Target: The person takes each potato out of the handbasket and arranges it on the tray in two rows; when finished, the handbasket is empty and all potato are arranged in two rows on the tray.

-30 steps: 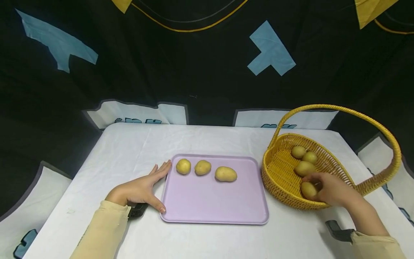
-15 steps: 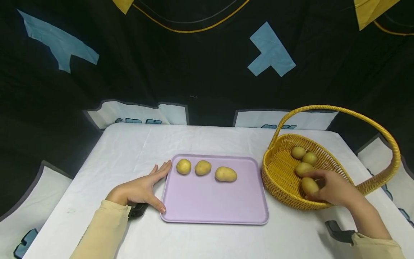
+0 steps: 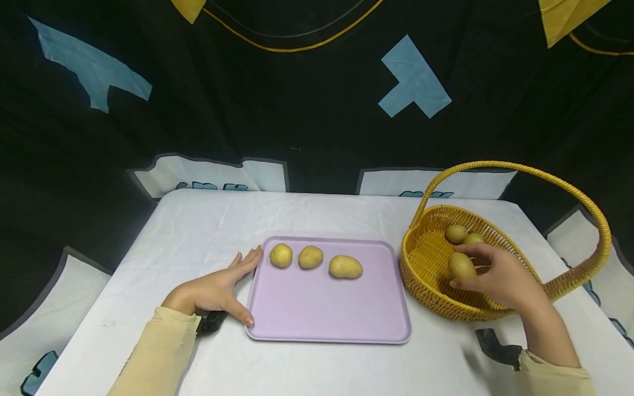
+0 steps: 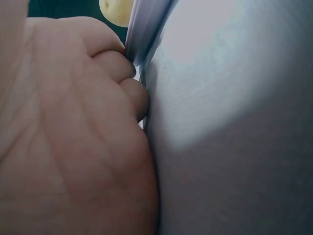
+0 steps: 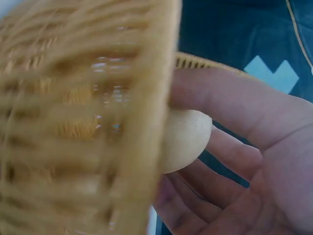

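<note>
In the head view my right hand (image 3: 502, 275) grips a potato (image 3: 462, 266) between thumb and fingers, over the inside of a yellow wicker basket (image 3: 431, 300). The right wrist view shows the held potato (image 5: 188, 141) partly behind the basket's rim. Two more potatoes lie in the basket, one (image 3: 456, 234) plain to see and another (image 3: 474, 238) partly covered by my fingers. My left hand (image 3: 218, 290) rests with spread, straight fingers along the left edge of a lilac tray (image 3: 327, 313). Three potatoes stand in a row on the tray, the right one (image 3: 345, 267) longest.
A tall arched handle (image 3: 515, 164) rises over the basket, which stands just right of the tray. White cloth (image 3: 198, 231) covers the table. Behind it hangs a black curtain (image 3: 297, 110) with blue and yellow patches.
My right hand has lifted the potato from the near end of the basket and moved it up and slightly left. My left hand and the tray have stayed in place.
</note>
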A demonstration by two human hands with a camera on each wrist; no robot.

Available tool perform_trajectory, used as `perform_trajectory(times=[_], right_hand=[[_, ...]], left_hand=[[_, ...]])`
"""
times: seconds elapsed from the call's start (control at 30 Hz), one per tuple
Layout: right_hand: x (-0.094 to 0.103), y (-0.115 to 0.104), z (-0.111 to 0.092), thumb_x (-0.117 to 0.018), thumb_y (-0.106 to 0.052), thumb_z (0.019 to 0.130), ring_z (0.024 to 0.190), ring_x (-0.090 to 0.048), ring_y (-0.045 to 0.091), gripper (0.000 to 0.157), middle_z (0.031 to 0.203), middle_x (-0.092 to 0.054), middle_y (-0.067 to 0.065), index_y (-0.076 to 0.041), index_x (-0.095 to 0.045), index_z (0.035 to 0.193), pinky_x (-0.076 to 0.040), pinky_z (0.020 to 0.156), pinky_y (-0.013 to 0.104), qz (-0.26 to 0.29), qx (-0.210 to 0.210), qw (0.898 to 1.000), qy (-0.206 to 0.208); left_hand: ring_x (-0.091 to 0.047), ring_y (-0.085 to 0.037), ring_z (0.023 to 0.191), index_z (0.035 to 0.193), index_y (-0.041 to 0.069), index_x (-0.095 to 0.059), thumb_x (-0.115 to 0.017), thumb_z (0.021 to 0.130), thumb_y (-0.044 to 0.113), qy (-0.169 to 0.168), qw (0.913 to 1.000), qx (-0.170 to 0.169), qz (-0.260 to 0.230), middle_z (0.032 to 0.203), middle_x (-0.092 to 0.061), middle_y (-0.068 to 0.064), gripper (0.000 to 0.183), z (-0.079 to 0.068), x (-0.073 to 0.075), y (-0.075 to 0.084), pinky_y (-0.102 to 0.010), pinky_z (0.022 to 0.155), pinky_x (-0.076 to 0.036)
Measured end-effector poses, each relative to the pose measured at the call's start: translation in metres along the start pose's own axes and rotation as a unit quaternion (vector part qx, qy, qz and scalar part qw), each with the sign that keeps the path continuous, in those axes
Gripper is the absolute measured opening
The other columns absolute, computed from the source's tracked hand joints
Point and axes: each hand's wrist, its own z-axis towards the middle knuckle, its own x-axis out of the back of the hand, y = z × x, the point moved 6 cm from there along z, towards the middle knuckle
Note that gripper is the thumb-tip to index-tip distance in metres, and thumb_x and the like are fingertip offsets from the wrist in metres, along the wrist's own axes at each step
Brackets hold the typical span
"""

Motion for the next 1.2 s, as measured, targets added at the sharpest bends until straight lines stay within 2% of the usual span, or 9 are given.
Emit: perform_trajectory(times=[0.1, 0.27, 0.37, 0.53, 0.8, 1.2], right_hand=[[-0.002, -0.008, 0.000, -0.091, -0.032, 0.074, 0.105, -0.063, 0.039, 0.073, 0.126, -0.060, 0.024, -0.002, -0.061, 0.134, -0.055, 0.086, 0.048, 0.021, 0.001, 1.000, 0.016], [-0.003, -0.024, 0.001, -0.091, -0.032, 0.074, 0.107, -0.064, 0.038, 0.075, 0.129, -0.059, 0.023, -0.002, -0.060, 0.136, -0.053, 0.080, 0.026, 0.053, 0.011, 0.997, 0.047], [-0.008, -0.032, 0.003, -0.091, -0.032, 0.074, 0.109, -0.063, 0.038, 0.076, 0.131, -0.058, 0.022, -0.002, -0.059, 0.137, -0.052, 0.077, 0.020, 0.076, 0.011, 0.996, 0.050], [-0.017, -0.044, 0.006, -0.092, -0.028, 0.074, 0.108, -0.063, 0.037, 0.075, 0.129, -0.058, 0.020, -0.002, -0.059, 0.137, -0.054, 0.078, 0.023, 0.096, 0.022, 0.994, 0.044], [-0.032, -0.059, 0.010, -0.092, -0.029, 0.074, 0.110, -0.063, 0.035, 0.072, 0.126, -0.064, 0.017, -0.007, -0.062, 0.136, -0.053, 0.089, 0.047, 0.092, 0.031, 0.994, 0.047], [-0.054, -0.082, 0.012, -0.090, -0.017, 0.075, 0.102, -0.066, 0.030, 0.062, 0.126, -0.066, 0.012, -0.010, -0.066, 0.132, -0.054, 0.085, 0.046, 0.100, 0.076, 0.990, 0.056]], left_hand=[[0.021, -0.044, 0.146, 0.163, 0.010, -0.004, -0.098, 0.057, 0.034, 0.000, 1.0000, 0.001, 0.004, 0.167, 0.006, -0.016, 0.144, 0.000, -0.001, 0.000, -0.068, 0.112, 0.009], [0.021, -0.043, 0.147, 0.163, 0.011, -0.003, -0.099, 0.057, 0.033, 0.000, 1.0000, 0.002, 0.003, 0.167, 0.006, -0.015, 0.144, 0.000, -0.001, 0.000, -0.067, 0.112, 0.009], [0.022, -0.043, 0.147, 0.163, 0.010, -0.004, -0.099, 0.057, 0.033, -0.001, 1.0000, 0.001, 0.001, 0.167, 0.006, -0.014, 0.144, 0.000, -0.001, 0.001, -0.067, 0.112, 0.009], [0.022, -0.043, 0.146, 0.163, 0.010, -0.004, -0.099, 0.058, 0.034, -0.003, 1.0000, 0.000, 0.003, 0.167, 0.007, -0.013, 0.144, 0.001, -0.001, 0.001, -0.068, 0.112, 0.009], [0.023, -0.042, 0.147, 0.163, 0.010, -0.004, -0.099, 0.057, 0.034, -0.003, 1.0000, 0.000, 0.001, 0.168, 0.007, -0.011, 0.144, 0.002, -0.001, 0.001, -0.067, 0.112, 0.010], [0.022, -0.043, 0.147, 0.163, 0.011, -0.004, -0.099, 0.057, 0.031, -0.001, 1.0000, -0.003, -0.005, 0.168, 0.006, -0.013, 0.144, 0.001, 0.000, 0.001, -0.068, 0.112, 0.009]])
